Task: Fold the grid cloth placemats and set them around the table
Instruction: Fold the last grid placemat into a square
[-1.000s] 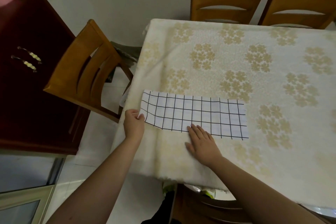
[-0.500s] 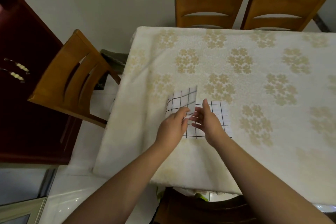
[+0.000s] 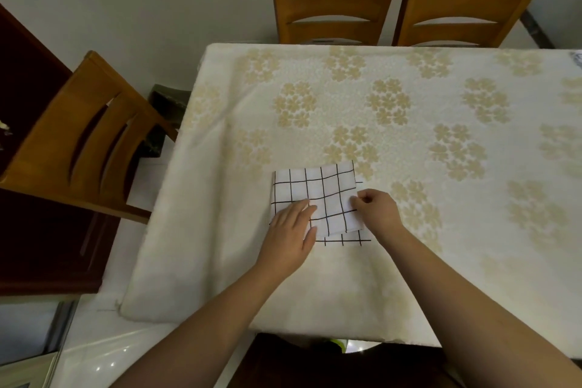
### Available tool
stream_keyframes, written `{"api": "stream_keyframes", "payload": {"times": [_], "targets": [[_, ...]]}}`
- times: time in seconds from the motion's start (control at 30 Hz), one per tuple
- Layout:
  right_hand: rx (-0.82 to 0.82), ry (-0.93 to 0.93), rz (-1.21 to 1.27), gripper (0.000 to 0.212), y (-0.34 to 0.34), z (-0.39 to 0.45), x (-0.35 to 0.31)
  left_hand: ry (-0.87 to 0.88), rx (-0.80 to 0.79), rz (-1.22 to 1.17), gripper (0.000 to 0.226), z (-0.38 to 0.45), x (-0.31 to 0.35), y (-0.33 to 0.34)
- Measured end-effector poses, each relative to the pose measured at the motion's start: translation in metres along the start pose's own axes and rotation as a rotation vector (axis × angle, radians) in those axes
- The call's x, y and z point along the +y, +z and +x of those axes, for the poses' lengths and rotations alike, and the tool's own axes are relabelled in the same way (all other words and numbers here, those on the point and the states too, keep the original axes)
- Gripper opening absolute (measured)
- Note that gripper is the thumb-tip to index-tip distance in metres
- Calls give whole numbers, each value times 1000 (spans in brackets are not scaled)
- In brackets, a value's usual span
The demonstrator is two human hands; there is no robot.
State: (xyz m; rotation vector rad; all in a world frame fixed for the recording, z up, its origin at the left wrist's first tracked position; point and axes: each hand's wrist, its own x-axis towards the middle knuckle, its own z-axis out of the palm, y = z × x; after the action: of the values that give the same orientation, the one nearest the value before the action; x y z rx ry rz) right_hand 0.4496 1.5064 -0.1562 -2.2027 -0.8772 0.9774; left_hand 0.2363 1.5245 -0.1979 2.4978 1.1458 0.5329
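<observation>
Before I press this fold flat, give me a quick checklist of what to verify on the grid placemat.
1. Left hand rests flat on the white black-grid cloth placemat: ok.
2. Right hand pinches the folded layer's right edge: ok.
3. Top layer square with the bottom layer: not ok, the lower layer shows past it along the near edge.
4. Placemat fully on the cream floral tablecloth: ok.
5. Crease on the left side crisp: cannot tell.

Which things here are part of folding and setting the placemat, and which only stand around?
Part of the job: grid placemat, left hand flat on it, right hand pinching its edge, table.

Standing around: three wooden chairs, dark cabinet.
</observation>
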Motion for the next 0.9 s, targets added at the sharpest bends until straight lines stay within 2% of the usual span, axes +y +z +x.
{"api": "stream_keyframes", "payload": {"times": [0.1, 0.23, 0.4, 0.9], "targets": [[-1, 37, -10, 4, -2, 7, 16, -84, -175, 108, 57, -13, -23, 15], [-12, 101, -67, 11, 1, 13, 34, -159, -293, 191, 63, -30, -44, 31], [-1, 126, -134, 16, 7, 14, 51, -174, -275, 218, 59, -33, -51, 36], [161, 111, -87, 10, 16, 14, 62, -134, -314, 275, 60, -22, -66, 39]]}}
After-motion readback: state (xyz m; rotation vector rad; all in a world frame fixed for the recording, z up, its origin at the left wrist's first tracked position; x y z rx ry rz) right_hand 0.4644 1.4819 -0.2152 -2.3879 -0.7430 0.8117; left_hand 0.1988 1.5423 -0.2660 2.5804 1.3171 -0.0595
